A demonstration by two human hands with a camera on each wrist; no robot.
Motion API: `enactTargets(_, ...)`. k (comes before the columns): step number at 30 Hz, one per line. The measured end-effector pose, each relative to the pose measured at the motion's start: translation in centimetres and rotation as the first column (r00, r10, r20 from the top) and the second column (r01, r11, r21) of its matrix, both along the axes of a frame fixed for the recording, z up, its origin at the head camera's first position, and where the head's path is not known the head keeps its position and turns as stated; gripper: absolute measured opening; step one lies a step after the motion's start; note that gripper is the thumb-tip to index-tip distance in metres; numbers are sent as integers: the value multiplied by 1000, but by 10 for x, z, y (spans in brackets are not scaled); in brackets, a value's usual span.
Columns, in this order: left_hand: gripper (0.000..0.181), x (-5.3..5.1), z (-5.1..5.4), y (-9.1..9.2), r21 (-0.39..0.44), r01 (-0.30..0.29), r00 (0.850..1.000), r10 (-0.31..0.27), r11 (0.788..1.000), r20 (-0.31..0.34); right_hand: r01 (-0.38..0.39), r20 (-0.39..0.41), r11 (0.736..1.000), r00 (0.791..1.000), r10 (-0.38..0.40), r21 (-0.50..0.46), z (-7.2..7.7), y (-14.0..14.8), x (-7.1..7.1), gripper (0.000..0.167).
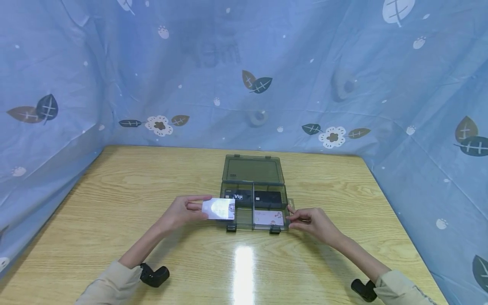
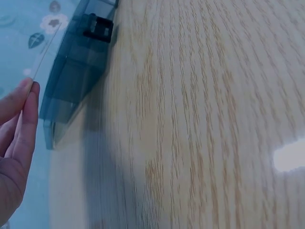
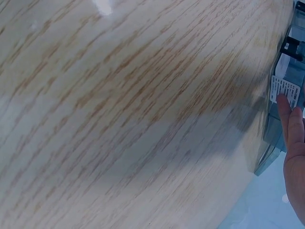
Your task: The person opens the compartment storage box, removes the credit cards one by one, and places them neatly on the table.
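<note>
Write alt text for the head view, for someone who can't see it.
A person's left hand pinches a pale card over part of an open, divided plastic case; the right hand touches the case's right side. Dark cards lie in the back compartments, a white card at front right. The case lies on a wooden table.

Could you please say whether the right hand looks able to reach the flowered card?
Probably yes: the right hand is at the box, the lid is open, and nothing visible covers the flowered card.

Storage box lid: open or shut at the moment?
Open: the lid is folded back behind the storage box, exposing its compartments and the black Vip card.
</note>
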State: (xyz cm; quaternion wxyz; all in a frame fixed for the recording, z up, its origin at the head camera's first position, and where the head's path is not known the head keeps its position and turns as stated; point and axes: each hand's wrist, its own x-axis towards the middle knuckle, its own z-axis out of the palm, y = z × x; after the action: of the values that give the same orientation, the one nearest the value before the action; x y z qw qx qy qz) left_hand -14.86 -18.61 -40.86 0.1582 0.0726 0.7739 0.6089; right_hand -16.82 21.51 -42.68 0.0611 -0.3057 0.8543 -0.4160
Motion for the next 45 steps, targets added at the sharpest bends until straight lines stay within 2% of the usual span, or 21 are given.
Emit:
enactTargets(13, 57, 0, -1, -24, -33, -32, 999, 32, 999, 2, 4, -13, 1000, 1000, -4, 16, -3, 0, -1, 18)
enactTargets(20, 60, -1, -8, -38, 13, -27, 1000, 27, 1000, -1, 4, -6, 1000, 1000, -4, 12, -2, 1, -1, 17)
enactTargets(26, 61, -4, -11, -54, 18, -49, 999, 49, 999, 1, 7, 5, 1000, 1000, -7, 3, -1, 1, 0, 17)
enactTargets(34, 59, -19, -12, -68, 8, -54, 998, 54, 999, -14, 1, 13, 1000, 1000, -1, 0, -2, 1, 0, 18)
enactTargets(42, 55, -37, -14, -67, -82, -71, 997, 71, 994, -8, -12, 7, 1000, 1000, 12, -5, -3, 2, -1, 19)
enactTargets(45, 55, -46, -14, -66, -85, -62, 998, 62, 994, -1, -16, -8, 1000, 1000, 16, -6, -3, 1, -1, 19)
